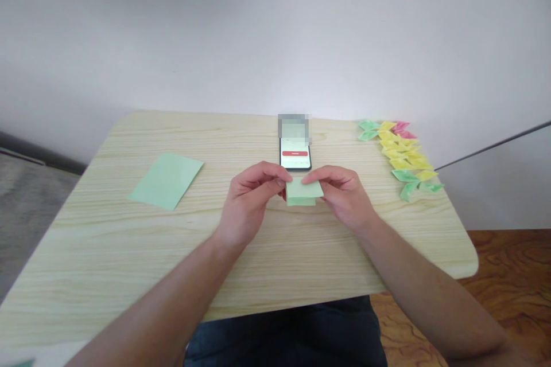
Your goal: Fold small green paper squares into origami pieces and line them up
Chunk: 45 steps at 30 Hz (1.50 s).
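A small green sheet of paper, folded over with a strip of its lower layer showing below, is held up between both hands over the middle of the table. My left hand pinches its left edge between thumb and fingers. On the other side, my right hand grips the right edge, its index finger lying on the top face. Just beyond the paper lies a phone with a lit screen, part of it blurred out.
A green sheet or stack of paper lies flat on the wooden table at the left. Several folded paper pieces in yellow, green and pink lie along the right edge. A white wall rises behind the table.
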### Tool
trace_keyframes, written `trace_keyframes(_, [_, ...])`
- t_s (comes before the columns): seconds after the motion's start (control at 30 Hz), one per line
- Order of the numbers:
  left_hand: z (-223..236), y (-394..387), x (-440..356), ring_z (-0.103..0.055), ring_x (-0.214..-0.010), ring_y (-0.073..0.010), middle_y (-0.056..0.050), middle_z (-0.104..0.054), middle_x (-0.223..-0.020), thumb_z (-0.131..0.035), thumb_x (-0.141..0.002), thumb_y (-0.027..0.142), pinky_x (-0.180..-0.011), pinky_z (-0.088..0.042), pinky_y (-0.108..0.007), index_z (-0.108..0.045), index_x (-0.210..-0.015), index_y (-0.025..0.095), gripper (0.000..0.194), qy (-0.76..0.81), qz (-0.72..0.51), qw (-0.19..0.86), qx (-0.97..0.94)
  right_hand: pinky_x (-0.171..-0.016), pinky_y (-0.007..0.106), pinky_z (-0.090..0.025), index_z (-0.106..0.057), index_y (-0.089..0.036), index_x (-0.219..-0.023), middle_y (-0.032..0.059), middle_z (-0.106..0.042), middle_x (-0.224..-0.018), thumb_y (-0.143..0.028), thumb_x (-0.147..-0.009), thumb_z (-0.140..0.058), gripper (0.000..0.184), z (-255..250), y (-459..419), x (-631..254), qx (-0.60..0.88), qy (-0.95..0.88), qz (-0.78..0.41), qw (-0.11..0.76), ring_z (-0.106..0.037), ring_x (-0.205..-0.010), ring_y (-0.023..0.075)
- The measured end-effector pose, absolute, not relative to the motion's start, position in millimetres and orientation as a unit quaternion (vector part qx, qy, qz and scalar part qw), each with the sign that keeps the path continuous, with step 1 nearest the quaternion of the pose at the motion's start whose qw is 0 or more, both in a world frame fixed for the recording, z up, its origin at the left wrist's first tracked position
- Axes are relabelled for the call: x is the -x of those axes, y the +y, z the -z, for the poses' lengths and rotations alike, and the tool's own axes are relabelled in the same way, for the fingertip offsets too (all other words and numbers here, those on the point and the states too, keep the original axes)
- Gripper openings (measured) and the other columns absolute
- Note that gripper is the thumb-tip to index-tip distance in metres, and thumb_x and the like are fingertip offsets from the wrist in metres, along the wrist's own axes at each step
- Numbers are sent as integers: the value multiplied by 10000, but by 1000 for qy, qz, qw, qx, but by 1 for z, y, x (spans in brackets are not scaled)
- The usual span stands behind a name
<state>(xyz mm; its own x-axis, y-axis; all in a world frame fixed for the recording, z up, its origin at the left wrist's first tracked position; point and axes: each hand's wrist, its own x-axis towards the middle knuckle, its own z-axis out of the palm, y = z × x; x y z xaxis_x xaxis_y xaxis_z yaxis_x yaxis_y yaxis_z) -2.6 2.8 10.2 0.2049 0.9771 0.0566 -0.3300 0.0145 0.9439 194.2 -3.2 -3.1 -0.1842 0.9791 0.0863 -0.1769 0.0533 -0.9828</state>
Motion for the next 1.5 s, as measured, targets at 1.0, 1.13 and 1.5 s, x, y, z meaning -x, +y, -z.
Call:
trace_keyframes(1.0, [-4, -9, -3, -600, -759, -141, -12, -685, -823, -760, -860, 260, -745, -490, -288, -712, -994, 193, 157, 402, -504, 405, -648, -723, 288, -581, -780, -224, -942, 23, -788, -883, -347, -845, -795, 157, -8, -9, -189, 437, -515, -515, 528, -706, -770, 160])
trace_keyframes(1.13, [-4, -8, -2, -621, -789, -159, -39, -705, -870, -722, -898, 276, -762, -502, -314, -725, -994, 185, 132, 406, -505, 413, -640, -731, 294, -575, -778, -232, -910, 10, -776, -847, -359, -847, -796, 144, -5, -7, -191, 423, -497, -540, 531, -695, -758, 156])
trace_keyframes(1.5, [-6, -8, 1, -588, -771, -145, -18, -663, -814, -654, -949, 285, -732, -465, -296, -694, -918, 178, 118, 399, -477, 407, -669, -679, 269, -524, -770, -245, -946, -7, -724, -793, -348, -856, -793, 139, -3, -9, -192, 397, -499, -563, 526, -644, -721, 137])
